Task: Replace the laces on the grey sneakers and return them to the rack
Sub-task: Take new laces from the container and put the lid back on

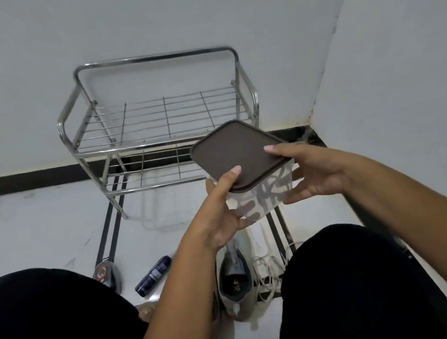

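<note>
Early stage, by the look of it. One grey sneaker (235, 277) sits on the floor between the person's knees, tongue open, no lace through the eyelets as far as I can tell. A loose tangle of pale laces (270, 274) lies on the tile just right of it, touching or nearly touching its side. Whether these are the old or new laces: cannot tell. Second sneaker is not clearly visible; it may be hidden behind the left leg. The rack (159, 121) stands far, against the wall, both shelves bare of shoes. So lacing and the return to the rack both look still to do.

Both hands are on a patterned container (263, 197) with a dark brown lid (238, 153), held in the air over the sneaker's toe end. Left hand (220, 215) grips the near-left corner, thumb on the lid edge, fingers under the base. Right hand (314, 174) holds the right side, thumb lying on top of the lid, fingers curled beneath. Lid is seated, closed. My guess: container holds lace supplies and is about to be opened.

Sneaker and laces are below and near the hands, not touched by either. A dark spray can (154, 275) lies on the floor left of the sneaker.
</note>
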